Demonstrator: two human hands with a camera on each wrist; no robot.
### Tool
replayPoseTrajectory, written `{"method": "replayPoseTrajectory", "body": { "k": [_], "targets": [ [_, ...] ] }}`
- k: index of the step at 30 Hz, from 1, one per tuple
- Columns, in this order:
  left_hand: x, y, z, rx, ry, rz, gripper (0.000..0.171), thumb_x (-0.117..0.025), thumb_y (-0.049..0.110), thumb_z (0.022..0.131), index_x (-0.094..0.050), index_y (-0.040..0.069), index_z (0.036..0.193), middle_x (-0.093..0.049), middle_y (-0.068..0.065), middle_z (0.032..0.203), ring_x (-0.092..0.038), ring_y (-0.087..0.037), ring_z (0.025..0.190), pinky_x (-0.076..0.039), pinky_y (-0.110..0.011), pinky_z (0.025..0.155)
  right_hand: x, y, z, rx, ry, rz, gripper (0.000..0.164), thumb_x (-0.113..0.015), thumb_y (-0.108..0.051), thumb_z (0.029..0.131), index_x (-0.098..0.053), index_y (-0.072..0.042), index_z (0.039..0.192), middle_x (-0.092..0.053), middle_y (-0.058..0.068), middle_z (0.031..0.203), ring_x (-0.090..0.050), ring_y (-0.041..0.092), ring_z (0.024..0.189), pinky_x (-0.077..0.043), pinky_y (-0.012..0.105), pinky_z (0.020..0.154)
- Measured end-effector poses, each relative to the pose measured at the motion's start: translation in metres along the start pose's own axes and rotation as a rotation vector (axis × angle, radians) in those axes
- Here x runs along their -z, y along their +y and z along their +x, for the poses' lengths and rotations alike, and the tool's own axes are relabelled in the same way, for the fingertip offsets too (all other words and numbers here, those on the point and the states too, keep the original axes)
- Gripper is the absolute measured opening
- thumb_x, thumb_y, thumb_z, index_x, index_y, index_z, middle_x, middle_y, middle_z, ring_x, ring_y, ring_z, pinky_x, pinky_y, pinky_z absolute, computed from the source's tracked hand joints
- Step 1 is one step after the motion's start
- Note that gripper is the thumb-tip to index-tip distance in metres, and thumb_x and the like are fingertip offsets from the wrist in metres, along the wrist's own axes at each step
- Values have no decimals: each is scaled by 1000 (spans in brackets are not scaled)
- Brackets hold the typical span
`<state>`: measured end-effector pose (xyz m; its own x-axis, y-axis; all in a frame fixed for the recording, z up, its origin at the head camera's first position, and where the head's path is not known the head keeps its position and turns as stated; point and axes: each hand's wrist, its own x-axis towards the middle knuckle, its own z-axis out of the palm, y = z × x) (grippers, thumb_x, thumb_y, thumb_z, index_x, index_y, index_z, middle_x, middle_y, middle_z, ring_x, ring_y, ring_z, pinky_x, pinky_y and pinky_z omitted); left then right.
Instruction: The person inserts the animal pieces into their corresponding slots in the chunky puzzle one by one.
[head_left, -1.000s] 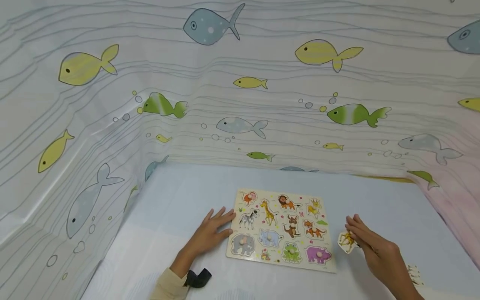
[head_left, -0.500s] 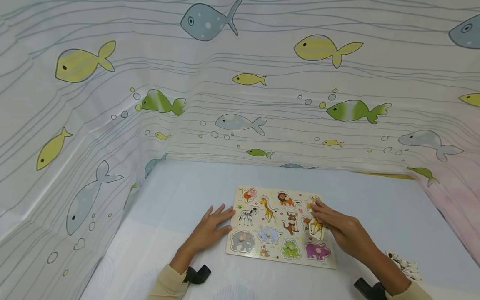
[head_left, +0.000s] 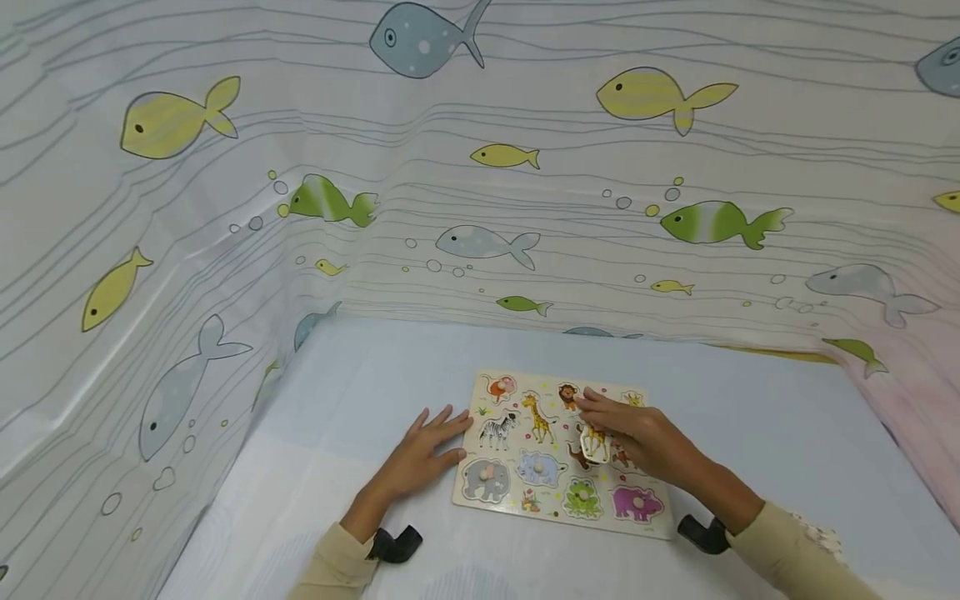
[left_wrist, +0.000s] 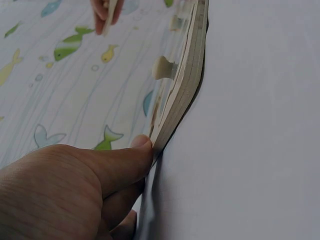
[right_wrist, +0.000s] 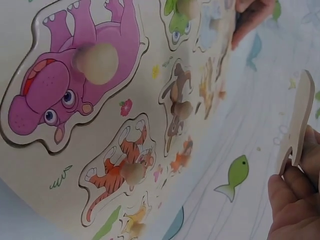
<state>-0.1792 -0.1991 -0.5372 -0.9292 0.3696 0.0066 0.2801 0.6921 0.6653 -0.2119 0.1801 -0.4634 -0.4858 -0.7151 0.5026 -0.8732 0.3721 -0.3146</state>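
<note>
A wooden knob puzzle board [head_left: 656,528] with animal pictures lies flat on the table. My left hand [head_left: 426,460] rests at its left edge with fingers spread; the thumb [left_wrist: 142,142] touches that edge in the left wrist view. Over the board's right half, my right hand [head_left: 645,433] pinches a giraffe puzzle piece [head_left: 595,446]. In the right wrist view the piece [right_wrist: 302,112] is seen edge-on, held above the surface. It overlaps the kangaroo [head_left: 579,455] in the head view. The giraffe picture [head_left: 537,418] and zebra picture [head_left: 498,431] on the board show no knobs.
A black-and-white puzzle piece [head_left: 825,537] lies on the table at right, partly hidden by the right sleeve [head_left: 787,546]. Knobbed pieces, including the elephant [head_left: 486,482], frog [head_left: 582,498] and purple hippo [head_left: 637,504], sit in the board. A fish-print sheet [head_left: 420,275] rises behind.
My right hand has carried the giraffe piece leftward from beside the board to above its right half. My left hand has stayed at the board's left edge.
</note>
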Motion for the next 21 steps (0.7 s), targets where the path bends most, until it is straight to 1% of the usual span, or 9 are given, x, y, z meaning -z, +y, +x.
{"method": "replayPoseTrajectory", "body": {
  "k": [3, 5, 7, 9, 13, 15, 17, 21],
  "targets": [
    [1, 2, 1, -6, -7, 1, 54, -67, 28, 96, -51, 18, 147, -45, 3, 155, -27, -23, 153, -3, -48, 130, -2, 4, 5, 33, -14, 13, 49, -71, 16, 78, -67, 3, 125, -65, 20, 132, -55, 30, 133, -39, 9, 107],
    [2, 3, 2, -14, -3, 5, 54, -67, 27, 96, -52, 17, 146, -45, 2, 155, -28, -24, 153, -4, -49, 130, -4, 6, 9, 60, -23, 18, 51, -71, 16, 78, -66, 1, 127, -64, 21, 132, -56, 32, 131, -39, 10, 108],
    [3, 4, 2, -14, 2, 6, 54, -68, 26, 95, -52, 16, 146, -46, 1, 155, -28, -25, 153, -4, -49, 130, -8, 8, 13, 83, -34, 12, 51, -70, 16, 79, -66, 0, 128, -64, 22, 132, -58, 34, 129, -41, 13, 108],
    [4, 4, 1, -10, 5, 10, 54, -68, 25, 95, -52, 16, 146, -46, 1, 155, -29, -25, 152, -4, -49, 130, -13, 9, 18, 87, -54, 13, 49, -70, 15, 81, -67, -1, 128, -65, 22, 132, -59, 36, 127, -45, 17, 106],
    [5, 2, 0, -6, 3, 11, 54, -68, 25, 95, -52, 16, 146, -46, 2, 155, -29, -26, 152, -5, -49, 129, -22, 9, 25, 70, -99, -1, 44, -71, 9, 83, -68, -1, 126, -66, 18, 132, -61, 37, 124, -55, 32, 97],
    [4, 1, -1, -11, 3, 8, 54, -68, 25, 95, -53, 16, 146, -46, 1, 155, -29, -26, 152, -5, -50, 129, -26, 10, 28, 52, -119, 2, 42, -72, 7, 84, -69, -1, 125, -66, 18, 132, -61, 37, 124, -57, 39, 94],
    [3, 1, -1, -16, 3, 2, 54, -68, 25, 95, -53, 15, 146, -46, 1, 154, -29, -27, 152, -5, -51, 129, -30, 12, 31, 27, -128, 14, 40, -71, 7, 85, -68, 0, 125, -65, 18, 133, -60, 37, 126, -58, 43, 93],
    [0, 1, -1, -21, 9, -20, 54, -68, 25, 95, -53, 15, 146, -47, 0, 154, -29, -27, 152, -5, -52, 129, -39, 20, 35, 18, -127, 66, 37, -67, 9, 88, -67, 4, 124, -63, 21, 135, -57, 40, 128, -57, 46, 95]
  ]
}}
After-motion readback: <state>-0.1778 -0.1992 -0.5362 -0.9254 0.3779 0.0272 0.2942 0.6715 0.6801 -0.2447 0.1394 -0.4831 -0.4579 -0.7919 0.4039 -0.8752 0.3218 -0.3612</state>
